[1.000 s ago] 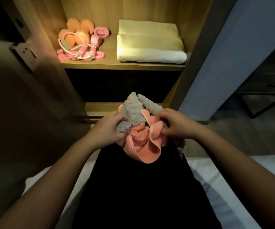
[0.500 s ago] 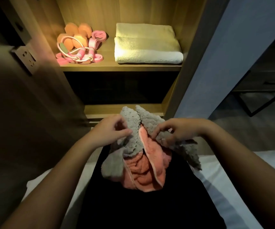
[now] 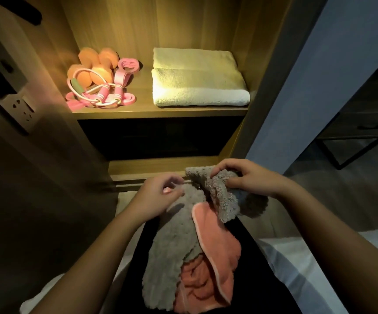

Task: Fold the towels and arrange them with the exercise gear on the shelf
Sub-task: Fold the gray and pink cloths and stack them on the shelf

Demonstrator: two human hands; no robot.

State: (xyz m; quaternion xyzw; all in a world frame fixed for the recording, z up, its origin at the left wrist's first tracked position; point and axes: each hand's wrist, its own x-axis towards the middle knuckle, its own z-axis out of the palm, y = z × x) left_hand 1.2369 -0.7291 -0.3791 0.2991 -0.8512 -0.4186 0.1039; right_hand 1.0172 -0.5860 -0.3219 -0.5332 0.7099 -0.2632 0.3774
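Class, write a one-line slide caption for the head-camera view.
Left hand and right hand grip a grey-and-pink towel below a lit shelf holding a folded cream towel and exercise gear.

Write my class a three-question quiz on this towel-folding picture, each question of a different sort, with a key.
1. True or false: the folded cream towel lies to the right of the orange dumbbells on the shelf.
2. Of the person's left grip and right grip, how many hold the grey and pink towel? A) none B) one C) both
3. Fill the blank: the exercise bands by the dumbbells are coloured ___.

Key: 1 true; 2 C; 3 pink.
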